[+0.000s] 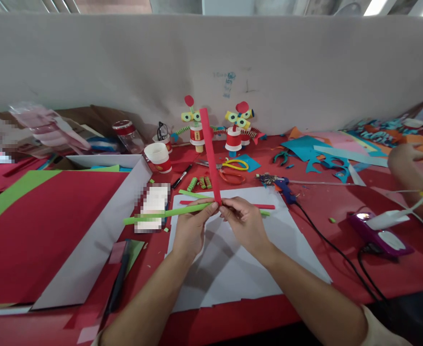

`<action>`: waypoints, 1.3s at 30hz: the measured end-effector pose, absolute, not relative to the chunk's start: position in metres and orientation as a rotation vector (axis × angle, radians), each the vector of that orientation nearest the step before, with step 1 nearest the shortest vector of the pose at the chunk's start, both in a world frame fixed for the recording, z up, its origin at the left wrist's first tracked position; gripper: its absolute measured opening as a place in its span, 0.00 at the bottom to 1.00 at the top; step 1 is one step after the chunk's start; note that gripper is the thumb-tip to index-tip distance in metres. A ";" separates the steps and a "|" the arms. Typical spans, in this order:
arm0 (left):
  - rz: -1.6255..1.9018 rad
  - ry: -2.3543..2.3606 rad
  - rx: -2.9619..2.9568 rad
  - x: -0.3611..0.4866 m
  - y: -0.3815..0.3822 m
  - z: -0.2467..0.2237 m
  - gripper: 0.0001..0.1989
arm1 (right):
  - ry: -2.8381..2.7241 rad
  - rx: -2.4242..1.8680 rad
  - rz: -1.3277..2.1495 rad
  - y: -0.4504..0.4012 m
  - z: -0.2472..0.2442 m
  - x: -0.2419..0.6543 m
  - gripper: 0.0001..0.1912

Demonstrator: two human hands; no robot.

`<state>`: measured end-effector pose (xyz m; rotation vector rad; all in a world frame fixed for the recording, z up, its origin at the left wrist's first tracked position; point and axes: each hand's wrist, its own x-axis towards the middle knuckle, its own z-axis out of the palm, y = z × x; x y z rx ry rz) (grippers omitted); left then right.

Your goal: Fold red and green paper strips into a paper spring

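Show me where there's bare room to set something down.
One free patch is red tabletop between the black cord and the purple power strip, apart from a green scrap. The white paper below the left hand and right hand is bare too. Crowded: the back, with paper figures and blue scraps, and the left, with the white box.

Red strip [211,154], lime-green strip [179,210], solid colour on both!

Here's white paper [233,269], a red tabletop [316,211], a blue glue gun [286,190], a purple power strip [375,233] with a white charger [386,220], a turquoise sheet [300,146], a cup [156,154] white above and red below; and there, two figures [233,141] in red and white, yellow round the eyes [186,117], one with a green banded arm [183,129], the other with darker stripes!
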<state>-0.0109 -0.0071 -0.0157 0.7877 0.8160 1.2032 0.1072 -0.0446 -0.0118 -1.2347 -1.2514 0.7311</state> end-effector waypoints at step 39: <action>1.062 0.824 0.772 -0.010 -0.007 -0.021 0.11 | -0.851 -1.090 1.155 -0.037 -0.019 0.107 0.07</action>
